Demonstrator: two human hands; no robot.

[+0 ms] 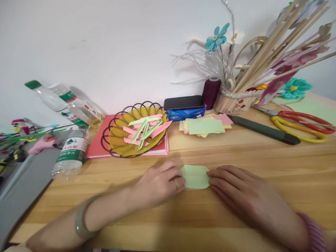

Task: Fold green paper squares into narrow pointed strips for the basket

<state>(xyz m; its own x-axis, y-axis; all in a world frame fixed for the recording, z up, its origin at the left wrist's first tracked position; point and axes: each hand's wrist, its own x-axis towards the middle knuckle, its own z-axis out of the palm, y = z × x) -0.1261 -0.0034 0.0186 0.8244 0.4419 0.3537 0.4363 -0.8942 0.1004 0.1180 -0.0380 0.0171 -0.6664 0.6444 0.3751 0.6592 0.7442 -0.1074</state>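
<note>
A small light green paper (195, 176), partly folded, lies flat on the wooden table (262, 164). My left hand (160, 182) rests on its left edge, fingers curled down and pressing the paper. From the right, my right hand (236, 190) presses the paper's right edge with its fingertips together. Behind the paper sits a yellow wire basket (136, 131) holding several folded pink and green paper strips. A stack of pastel paper squares (206, 125) lies to the basket's right.
Red and yellow scissors (301, 122) and a dark green cutter (264, 129) lie at the right. A blue tin (185, 108), a maroon thread spool (210, 91) and a pot of sticks and paper flowers (237, 99) stand at the wall. Water bottles (70, 154) lie left.
</note>
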